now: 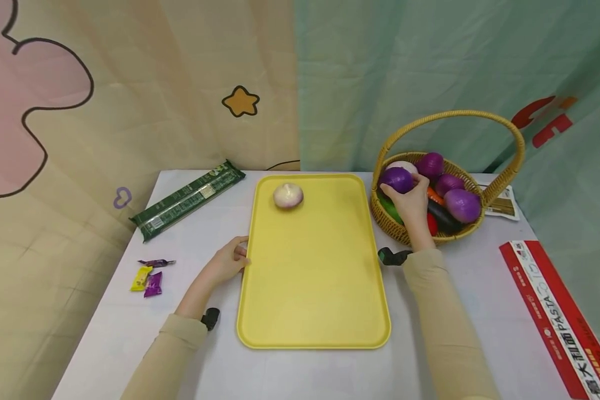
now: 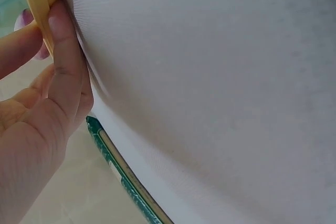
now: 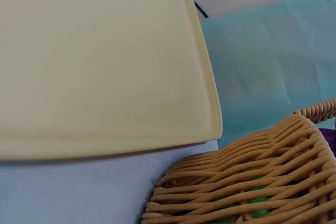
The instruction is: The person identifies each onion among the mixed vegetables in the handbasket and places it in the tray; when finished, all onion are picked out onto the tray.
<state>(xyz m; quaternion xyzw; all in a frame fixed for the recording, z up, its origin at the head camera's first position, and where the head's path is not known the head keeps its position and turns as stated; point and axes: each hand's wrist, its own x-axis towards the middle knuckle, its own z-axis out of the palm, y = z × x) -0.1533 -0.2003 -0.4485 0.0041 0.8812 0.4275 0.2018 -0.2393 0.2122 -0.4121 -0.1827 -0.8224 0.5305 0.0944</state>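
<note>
My left hand (image 1: 226, 261) pinches the left rim of a yellow tray (image 1: 315, 278); the left wrist view shows thumb and fingers on either side of the rim. Toward the tray's far left lies a round white vegetable (image 1: 288, 195) with a purple underside. Over the left part of a wicker basket (image 1: 391, 226), my right hand (image 1: 414, 204) holds a purple onion (image 1: 396, 179) between thumb and fingers. More purple onions (image 1: 462, 206), an eggplant (image 1: 444, 216) and red, orange and green vegetables fill the basket. The right wrist view leaves the right hand's grip out.
A tall handle (image 1: 460, 113) arches over the basket. Left of the tray lie a long green packet (image 1: 187, 201) and small wrapped candies (image 1: 153, 284). A red pasta box (image 1: 560, 316) lies at the right, and a flat packet (image 1: 503, 204) sits behind the basket.
</note>
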